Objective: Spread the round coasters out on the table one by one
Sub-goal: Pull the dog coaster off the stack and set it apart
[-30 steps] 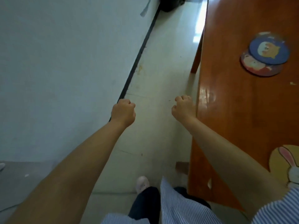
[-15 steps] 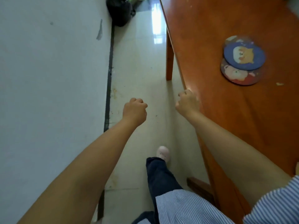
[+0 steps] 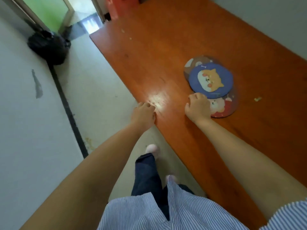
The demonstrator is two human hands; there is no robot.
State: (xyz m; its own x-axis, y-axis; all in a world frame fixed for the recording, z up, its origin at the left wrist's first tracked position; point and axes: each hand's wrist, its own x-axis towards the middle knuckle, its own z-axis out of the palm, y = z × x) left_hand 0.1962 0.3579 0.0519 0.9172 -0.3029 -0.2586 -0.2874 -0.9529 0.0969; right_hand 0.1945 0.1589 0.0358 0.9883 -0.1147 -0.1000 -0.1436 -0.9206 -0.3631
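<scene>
We stand beside the long orange-brown table [image 3: 166, 39], which fills the upper right of the frame. Right of centre on it lies the pile of round coasters [image 3: 211, 83], still overlapped: a blue one with a cartoon dog [image 3: 211, 79] on top, a brown one [image 3: 197, 61] peeking out above it, a red one [image 3: 222, 107] below.

Our right hand [image 3: 197, 107] sits curled into a loose fist over the red coaster's left edge, just beside the blue one; it grasps nothing that we can see. Our left hand [image 3: 143, 113], also clenched and empty, rests at the table's near edge, left of centre.

We judge the spreading has not begun. The risk is that with fingers curled, a push would drag the whole pile together instead of freeing one. The flat discs may also resist pinching off the glossy wood, and one slid toward the edge could drop to the floor.
</scene>
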